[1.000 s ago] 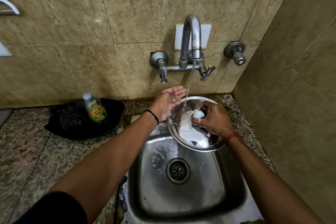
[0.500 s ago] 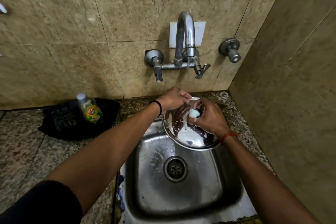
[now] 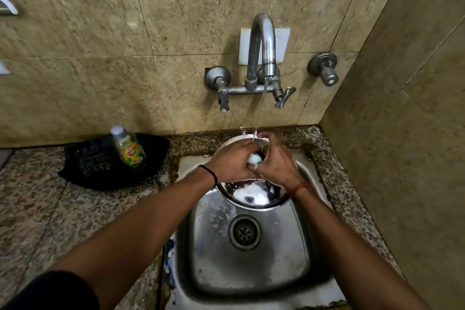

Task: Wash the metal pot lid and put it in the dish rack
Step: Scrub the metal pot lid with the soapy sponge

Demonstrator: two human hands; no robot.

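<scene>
While you look down over the sink, from left to right:

Counter: your speckled granite counter (image 3: 37,209) runs along the left of the sink, under the tiled wall.
Black cloth: a dark cloth (image 3: 100,166) lies on the counter against the wall.
Bottle: a dish-soap bottle (image 3: 129,148) with a yellow and green label stands on that cloth, tilted a little.
Left hand: your left hand (image 3: 232,162), a black band at its wrist, reaches in over the lid with its fingers curled down beside a small white foamy object (image 3: 253,158); you cannot tell whether it grips that object or the lid.
Metal pot lid: your lid (image 3: 254,196) sits at the far end of the sink basin, tilted, its near rim below both hands, with suds and water on the shiny face.
Tap: the wall tap (image 3: 260,58) is above the lid and a thin stream of water (image 3: 259,113) falls on your fingers.
Right hand: your right hand (image 3: 275,165), a red thread at its wrist, is curled and touches the left hand; what it holds is hidden.
Sink: the steel sink (image 3: 297,259) has its drain (image 3: 244,232) just below the lid.
</scene>
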